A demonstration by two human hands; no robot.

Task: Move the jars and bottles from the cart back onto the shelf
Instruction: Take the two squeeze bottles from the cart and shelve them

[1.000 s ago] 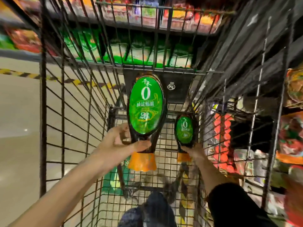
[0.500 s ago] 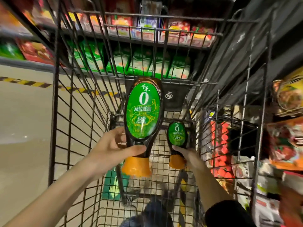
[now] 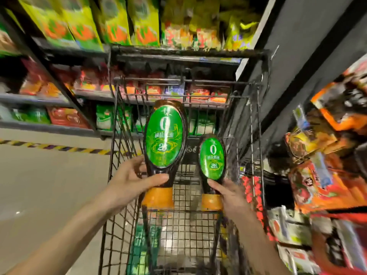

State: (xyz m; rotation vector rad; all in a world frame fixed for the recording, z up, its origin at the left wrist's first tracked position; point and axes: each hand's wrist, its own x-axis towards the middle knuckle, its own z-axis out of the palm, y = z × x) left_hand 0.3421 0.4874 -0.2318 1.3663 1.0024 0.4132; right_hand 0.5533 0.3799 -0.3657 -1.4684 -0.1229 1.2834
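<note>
Two bottles are held over the cart [image 3: 198,82], one per hand: L bottle [image 3: 164,135] in L hand [image 3: 131,181], R bottle [image 3: 212,158] in R hand [image 3: 230,193]. Both ride cap-down, orange caps [image 3: 157,197] at the btm. Prob. held that way because the narrow neck is the one part a single hand wraps easily; the fat body would need a wider span. One each also clears two per trip.

Grip: L thumb lies across the front of the neck just above the cap, fingers curled round behind, pinching the neck. R hand wraps its neck from the right side, thumb on the front; fingers mostly hidden. Neither hand is spread.

Rel. to grip: each body stands above its hand, cap pokes out below, so the heavy end is on top and could tip if the hold slackens. L bottle nearer the cam and higher; R one lower, near the cart's right wall. Bottles apart, not touching.

Ahead, a shelf [image 3: 39,97] w/ goods, blurred; which slot they go to, can't tell.
</note>
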